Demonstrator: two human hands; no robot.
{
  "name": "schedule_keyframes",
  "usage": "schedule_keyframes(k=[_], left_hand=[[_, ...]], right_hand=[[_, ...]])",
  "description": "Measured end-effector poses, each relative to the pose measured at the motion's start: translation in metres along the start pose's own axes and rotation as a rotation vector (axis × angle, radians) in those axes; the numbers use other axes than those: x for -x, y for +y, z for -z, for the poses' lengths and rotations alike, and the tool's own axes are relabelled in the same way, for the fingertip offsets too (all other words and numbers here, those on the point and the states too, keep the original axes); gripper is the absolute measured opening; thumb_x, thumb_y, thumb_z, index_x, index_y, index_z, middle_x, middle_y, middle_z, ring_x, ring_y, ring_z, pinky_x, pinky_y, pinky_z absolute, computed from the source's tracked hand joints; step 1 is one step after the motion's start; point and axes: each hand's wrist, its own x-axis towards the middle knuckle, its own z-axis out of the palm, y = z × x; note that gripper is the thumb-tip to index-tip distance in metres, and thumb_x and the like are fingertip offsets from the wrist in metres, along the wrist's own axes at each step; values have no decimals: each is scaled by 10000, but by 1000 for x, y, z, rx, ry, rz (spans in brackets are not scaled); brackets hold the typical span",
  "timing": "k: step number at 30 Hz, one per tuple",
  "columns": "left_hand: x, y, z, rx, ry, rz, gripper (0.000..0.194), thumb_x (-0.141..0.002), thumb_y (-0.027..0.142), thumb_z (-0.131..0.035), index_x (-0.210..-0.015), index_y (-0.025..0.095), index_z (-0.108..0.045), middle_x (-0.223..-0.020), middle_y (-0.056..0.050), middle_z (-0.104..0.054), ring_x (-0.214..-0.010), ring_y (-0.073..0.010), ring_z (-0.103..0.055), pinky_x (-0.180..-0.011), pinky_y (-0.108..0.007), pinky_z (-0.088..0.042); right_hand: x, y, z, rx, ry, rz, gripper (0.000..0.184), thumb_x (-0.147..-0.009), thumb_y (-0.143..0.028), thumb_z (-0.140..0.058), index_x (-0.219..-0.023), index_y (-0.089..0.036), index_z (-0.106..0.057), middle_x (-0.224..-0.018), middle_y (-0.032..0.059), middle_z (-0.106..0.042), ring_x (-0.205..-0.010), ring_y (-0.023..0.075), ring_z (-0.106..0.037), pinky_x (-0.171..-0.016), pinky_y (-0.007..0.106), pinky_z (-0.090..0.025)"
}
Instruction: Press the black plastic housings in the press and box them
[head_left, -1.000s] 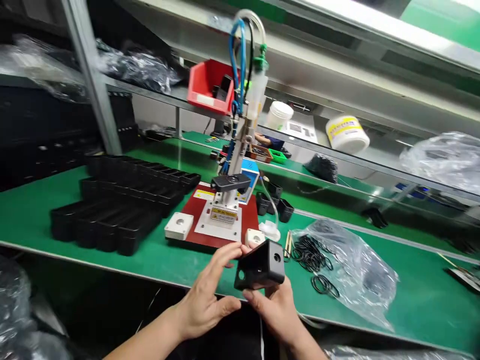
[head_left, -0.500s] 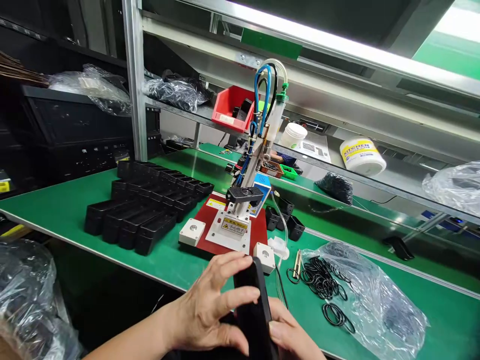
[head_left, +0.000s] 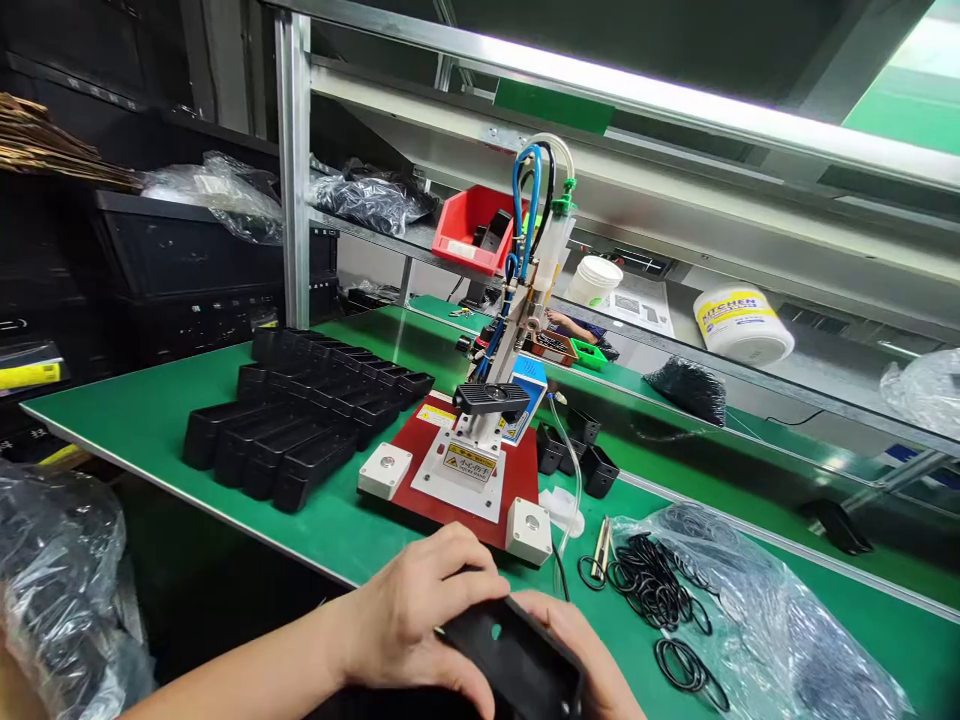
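Close to me, both hands hold one black plastic housing (head_left: pixel 517 655), a long box shape whose hollow inside and a small hole now face up. My left hand (head_left: pixel 420 610) grips its left end, thumb below and fingers over the top edge. Along the far right side, my right hand (head_left: pixel 574 650) is wrapped round it, with part of its fingers hidden behind the housing. Just beyond stands a small press (head_left: pixel 487 400) on a red base, with a white button box (head_left: pixel 529 530) near my hands.
Rows of black housings (head_left: pixel 300 410) lie on the green table (head_left: pixel 161 400) at left. Black rubber rings (head_left: pixel 656 585) lie on a clear plastic bag (head_left: pixel 780 610) at right, beside tweezers (head_left: pixel 601 545). A shelf above bears a red bin (head_left: pixel 472 235) and a white tub (head_left: pixel 742 325).
The housing has been turned from standing on edge to lying tilted, so its hollow side shows. My left fingers have closed onto its end. The view has shifted slightly.
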Motion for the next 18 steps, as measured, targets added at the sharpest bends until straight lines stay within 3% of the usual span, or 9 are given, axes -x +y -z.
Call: schedule_keyframes(k=[3, 5, 7, 10, 12, 14, 18], left_hand=[[0, -5, 0, 20, 38, 83, 664, -662, 516, -766, -1187, 190, -521, -921, -90, -613, -799, -197, -590, -692, -314, -547], [0, -9, -2, 60, 89, 147, 668, -669, 503, -764, -1219, 220, -512, -1015, -97, -609, -900, -213, -609, -782, -326, -553], [-1, -10, -10, 105, 219, 302, 694, -688, 483, -760, -1276, 253, -470, -1177, -115, -573, -1071, -249, -584, -903, -361, -526], [-6, -2, -27, 367, 384, 660, 610, -825, 460, -638, -1345, 264, -385, -1323, -129, -509, -1190, -259, -533, -962, -383, -498], [-11, 7, -39, 590, 333, 801, 487, -912, 438, -510, -1342, 243, -389, -1301, -121, -536, -1140, -226, -564, -952, -355, -497], [-16, 15, -45, 673, 229, 833, 404, -954, 420, -423, -1307, 225, -441, -1231, -96, -585, -1064, -197, -586, -945, -327, -484], [-18, 14, -36, 632, 76, 810, 371, -970, 427, -368, -1200, 197, -546, -1012, -45, -646, -895, -162, -583, -822, -266, -482]], right_hand=[[-5, -10, -4, -294, 30, -130, 425, -789, -588, -616, -1066, -276, -697, -1124, 56, -671, -783, 207, -662, -649, 323, -547], [-9, -9, -8, -391, 8, -138, 462, -752, -548, -682, -1117, -265, -665, -1101, 61, -675, -613, 152, -635, -535, 282, -513], [-13, -2, -14, -406, 59, -93, 467, -752, -511, -701, -1134, -248, -644, -1038, 61, -691, -562, 136, -622, -526, 273, -508], [-19, 16, -29, -340, 262, 33, 520, -794, -494, -670, -1238, -243, -569, -1077, 85, -688, -754, 214, -689, -645, 324, -564], [-23, 30, -37, -192, 387, 164, 548, -820, -475, -648, -1300, -245, -517, -1203, 103, -643, -973, 263, -672, -772, 357, -581], [-26, 41, -39, 59, 423, 332, 527, -835, -435, -642, -1313, -258, -510, -1251, 96, -618, -1077, 270, -636, -837, 351, -577], [-29, 39, -24, 503, 230, 636, 484, -872, -436, -589, -1318, -269, -502, -1147, 80, -662, -997, 247, -664, -819, 334, -584]])
